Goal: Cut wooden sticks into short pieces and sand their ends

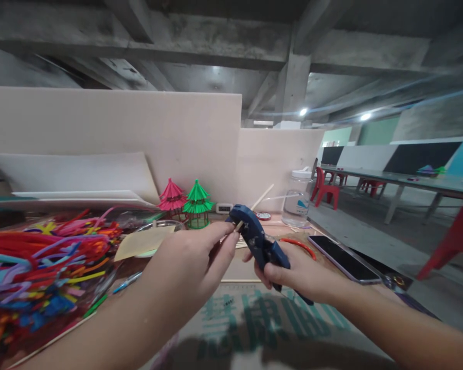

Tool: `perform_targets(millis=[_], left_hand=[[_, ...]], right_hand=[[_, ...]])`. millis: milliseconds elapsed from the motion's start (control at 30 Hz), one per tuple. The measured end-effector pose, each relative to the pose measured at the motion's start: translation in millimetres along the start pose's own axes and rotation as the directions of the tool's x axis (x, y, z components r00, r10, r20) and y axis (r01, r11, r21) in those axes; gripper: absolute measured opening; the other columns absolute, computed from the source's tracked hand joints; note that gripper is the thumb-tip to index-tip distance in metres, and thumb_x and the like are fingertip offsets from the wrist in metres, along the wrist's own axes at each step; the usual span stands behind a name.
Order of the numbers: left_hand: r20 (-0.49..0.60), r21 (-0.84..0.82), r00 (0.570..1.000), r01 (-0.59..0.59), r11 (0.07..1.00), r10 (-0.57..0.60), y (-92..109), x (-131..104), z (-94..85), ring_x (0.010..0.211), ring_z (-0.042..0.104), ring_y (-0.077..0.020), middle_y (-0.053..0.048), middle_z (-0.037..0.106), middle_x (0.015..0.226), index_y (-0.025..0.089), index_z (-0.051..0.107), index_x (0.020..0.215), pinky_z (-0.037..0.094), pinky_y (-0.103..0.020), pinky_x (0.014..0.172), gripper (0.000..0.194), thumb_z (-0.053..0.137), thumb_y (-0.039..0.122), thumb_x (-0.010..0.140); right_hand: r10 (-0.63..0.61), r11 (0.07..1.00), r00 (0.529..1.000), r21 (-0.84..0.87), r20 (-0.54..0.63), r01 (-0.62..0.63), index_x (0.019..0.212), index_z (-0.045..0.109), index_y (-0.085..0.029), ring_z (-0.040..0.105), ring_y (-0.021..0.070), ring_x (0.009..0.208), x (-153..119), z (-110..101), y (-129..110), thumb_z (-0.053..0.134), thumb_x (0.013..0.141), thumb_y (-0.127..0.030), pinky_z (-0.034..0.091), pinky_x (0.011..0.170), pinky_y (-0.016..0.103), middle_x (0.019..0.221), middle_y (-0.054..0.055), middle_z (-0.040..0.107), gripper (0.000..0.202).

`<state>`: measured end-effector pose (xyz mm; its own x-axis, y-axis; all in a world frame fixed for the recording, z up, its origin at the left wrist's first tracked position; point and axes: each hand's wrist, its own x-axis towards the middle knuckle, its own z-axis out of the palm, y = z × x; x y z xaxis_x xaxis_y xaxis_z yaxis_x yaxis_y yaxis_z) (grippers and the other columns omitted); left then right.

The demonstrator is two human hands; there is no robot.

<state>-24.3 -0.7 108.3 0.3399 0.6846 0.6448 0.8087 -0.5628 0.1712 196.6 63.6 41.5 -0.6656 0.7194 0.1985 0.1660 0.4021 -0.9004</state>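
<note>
My left hand [200, 262] pinches the end of a thin wooden stick [263, 196] between thumb and fingers. The stick passes through the jaws of dark blue pliers [254, 234], and its pale far end sticks out behind them, angled up to the right. Wrapped around the pliers' handles is my right hand [293, 267]. Whether the jaws press on the stick cannot be made out. Behind the hands stand a pink pagoda-like model [172, 195] and a green one [197, 198], both with pointed tiered roofs.
Many coloured pipe cleaners [42, 257] lie heaped at left, near a yellowish card [144, 241] on a round dish. To the right are a clear plastic jar [297, 200], orange-handled tool [301, 246] and phone [343, 259]. A pale board [111, 123] walls the back.
</note>
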Motion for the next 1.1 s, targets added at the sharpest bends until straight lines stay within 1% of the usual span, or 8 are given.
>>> perform_targets(millis=[133,333,533,633,700,800,1000,1100], left_hand=[[0.225,-0.178,0.965,0.176,0.968,-0.134,-1,4,-11.2,0.042,0.049,-0.0125,0.003,0.056,0.047,0.020,0.066,0.076,0.030,-0.023,0.045,0.037,0.042,0.039,0.098],[0.589,-0.546,0.787,0.553,0.630,-0.181,-10,12,-12.4,0.031,0.033,-0.0082,0.006,0.053,0.042,0.020,0.058,0.083,0.024,-0.019,0.035,0.032,0.049,0.048,0.094],[0.548,-0.532,0.810,0.531,0.660,-0.209,-6,9,-5.0,0.032,0.034,-0.0083,0.008,0.049,0.040,0.020,0.060,0.084,0.024,-0.018,0.036,0.032,0.047,0.048,0.095],[0.399,-0.488,0.895,0.394,0.779,-0.202,-6,8,-4.6,0.038,0.038,-0.0087,0.009,0.046,0.043,0.020,0.066,0.086,0.025,-0.019,0.039,0.026,0.050,0.038,0.095],[0.306,-0.481,0.941,0.286,0.829,-0.147,-9,10,-2.1,0.044,0.043,-0.0097,0.007,0.050,0.050,0.019,0.069,0.090,0.030,-0.019,0.043,0.024,0.051,0.034,0.095],[0.215,-0.508,0.976,0.134,0.851,-0.025,-18,12,6.7,0.059,0.053,-0.0122,0.002,0.061,0.065,0.018,0.072,0.093,0.039,-0.021,0.054,0.026,0.050,0.032,0.097],[0.069,-0.533,0.975,-0.142,0.834,0.210,-24,12,20.1,0.081,0.064,-0.0146,-0.004,0.070,0.086,0.017,0.072,0.086,0.048,-0.022,0.073,0.022,0.052,0.013,0.094],[0.047,-0.549,0.967,-0.185,0.815,0.251,-20,9,18.9,0.074,0.063,-0.0130,-0.003,0.070,0.080,0.016,0.071,0.085,0.048,-0.021,0.068,0.021,0.053,0.010,0.093]], right_hand=[[0.019,0.995,0.995,0.091,0.094,-0.027,0.107,0.061,-0.015,0.049,0.0103,0.054,-2,-1,-3,0.063,0.080,-0.078,0.039,0.053,0.023,0.062,-0.004,0.054,0.069],[0.004,0.968,0.949,0.236,0.316,-0.082,0.112,0.062,-0.011,0.053,0.0104,0.051,-3,-11,-2,0.060,0.086,-0.072,0.043,0.051,0.023,0.067,0.000,0.060,0.066],[-0.002,0.975,0.935,0.208,0.355,-0.077,0.119,0.062,-0.013,0.059,0.0148,0.061,-3,-15,-2,0.058,0.086,-0.073,0.047,0.058,0.027,0.074,0.003,0.064,0.069],[-0.030,0.991,0.996,-0.131,0.088,0.041,0.112,0.065,-0.017,0.060,0.0173,0.071,-2,-11,-6,0.058,0.088,-0.070,0.048,0.064,0.029,0.079,0.004,0.065,0.058],[-0.165,0.900,0.976,-0.427,-0.139,0.091,0.105,0.066,-0.021,0.064,0.0216,0.085,-2,-9,-7,0.063,0.089,-0.060,0.050,0.075,0.034,0.092,0.006,0.068,0.043],[-0.404,0.676,0.884,-0.728,-0.236,0.115,0.104,0.064,-0.023,0.065,0.0264,0.095,-1,-13,-4,0.067,0.088,-0.049,0.049,0.082,0.039,0.103,0.008,0.071,0.031],[-0.766,0.132,0.642,-0.985,-0.029,0.113,0.108,0.057,-0.018,0.065,0.0246,0.079,-5,-36,-8,0.059,0.084,-0.024,0.047,0.068,0.034,0.093,0.011,0.072,0.024],[-0.822,-0.002,0.567,-0.994,0.064,0.109,0.106,0.055,-0.018,0.061,0.0232,0.072,-9,-42,-17,0.054,0.083,-0.017,0.044,0.065,0.034,0.083,0.008,0.068,0.023]])
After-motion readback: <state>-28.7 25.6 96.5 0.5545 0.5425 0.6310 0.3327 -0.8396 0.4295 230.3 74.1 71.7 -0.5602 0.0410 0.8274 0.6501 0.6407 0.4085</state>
